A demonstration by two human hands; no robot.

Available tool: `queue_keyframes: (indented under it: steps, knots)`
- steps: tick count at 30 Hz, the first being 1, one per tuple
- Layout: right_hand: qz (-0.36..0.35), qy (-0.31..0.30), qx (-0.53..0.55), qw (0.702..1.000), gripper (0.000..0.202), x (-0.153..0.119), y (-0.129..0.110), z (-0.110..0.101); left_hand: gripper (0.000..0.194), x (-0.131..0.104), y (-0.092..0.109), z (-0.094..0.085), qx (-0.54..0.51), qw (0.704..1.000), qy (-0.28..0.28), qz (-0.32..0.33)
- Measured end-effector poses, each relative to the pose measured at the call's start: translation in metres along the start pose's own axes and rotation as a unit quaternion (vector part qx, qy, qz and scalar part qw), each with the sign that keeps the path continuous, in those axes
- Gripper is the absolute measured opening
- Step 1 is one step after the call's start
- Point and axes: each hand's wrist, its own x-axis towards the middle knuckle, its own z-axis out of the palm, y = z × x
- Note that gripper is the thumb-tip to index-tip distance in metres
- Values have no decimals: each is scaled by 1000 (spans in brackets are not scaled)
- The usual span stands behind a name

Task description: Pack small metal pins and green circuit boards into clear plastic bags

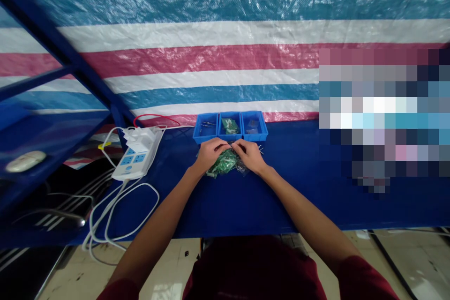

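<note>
My left hand (210, 154) and my right hand (250, 155) meet just in front of three small blue bins, with their fingertips pinched close together. Whatever lies between the fingers is too small and covered to make out. Beneath them on the blue table sits a pile of green pieces (224, 164), seemingly in clear plastic. A darker plastic bag (242, 167) lies against its right side, partly under my right hand. A few thin, pale metal pieces (260, 150) stick out beside my right hand.
The left bin (198, 135) holds thin metal pieces, the middle bin (230, 138) green boards, the right bin (258, 137) small greyish pieces. A white power strip (135, 161) with looped white cables (156, 197) lies left. A blue metal frame (87, 82) rises there; a blurred-out area covers the right.
</note>
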Motion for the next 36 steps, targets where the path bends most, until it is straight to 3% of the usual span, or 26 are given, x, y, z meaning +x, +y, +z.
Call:
queue_keyframes:
  steps: [6, 11, 16, 19, 21, 23, 26, 28, 31, 36]
  knots:
    - [-4, -30, 79, 996, 29, -1, -4, 1, 29, 0, 1, 0, -104, 992, -28, -58]
    - [13, 22, 38, 999, 39, -2, -3, 1, 24, 1, 6, 1, -38, 998, 9, -40]
    - [30, 93, -20, 995, 50, -1, -2, -1, 22, -1, 10, -5, 69, 987, 145, 4]
    - [34, 104, -33, 993, 52, -1, -3, -2, 21, 1, 7, -17, 137, 956, 258, 18]
    - [32, 103, -45, 993, 51, -1, -3, -2, 24, 5, -1, -25, 181, 936, 301, 10]
    - [32, 98, -64, 993, 48, 0, -1, -1, 27, 10, -12, -29, 225, 934, 277, -23]
    - [47, 79, -101, 991, 40, 2, 3, -1, 29, 15, -27, -30, 312, 930, 161, -105]
    - [66, 61, -125, 988, 30, 3, 5, -3, 27, 13, -32, -27, 339, 927, 106, -118]
    - [98, 16, -165, 981, 21, 4, 4, -7, 23, 8, -32, -24, 326, 940, 61, -77]
    - [128, -69, -211, 967, 40, 4, -4, -12, 25, 2, -25, -20, 265, 964, 17, -22]
